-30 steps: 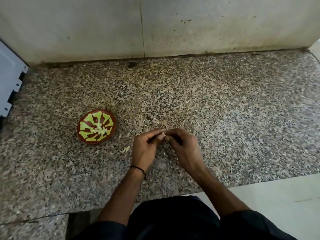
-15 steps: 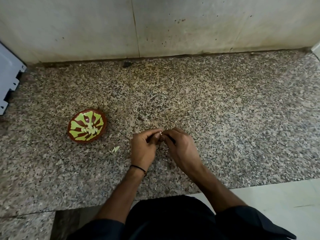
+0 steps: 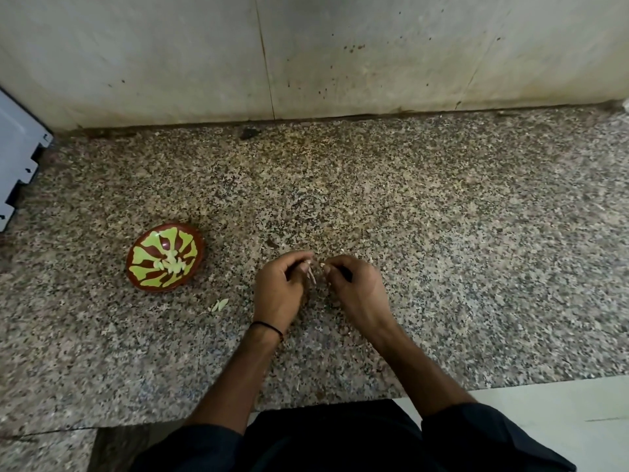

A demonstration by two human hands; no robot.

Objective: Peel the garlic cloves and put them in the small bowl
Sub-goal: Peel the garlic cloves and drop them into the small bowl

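Speckled granite counter (image 3: 442,250), stained wall (image 3: 374,52)

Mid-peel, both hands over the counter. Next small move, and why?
Probably drop the pale strip and finish stripping before reaching left to the small bowl. The strip hangs loose from the fingertips of the left hand, which pinches it. The right hand pinches a pale bit, with a gap between the two. Which piece is the clove is too small to tell.

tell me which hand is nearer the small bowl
Left. The left hand, pinching a garlic clove, is a short way to the right of the small bowl. The right hand is farther right, beyond the left hand.
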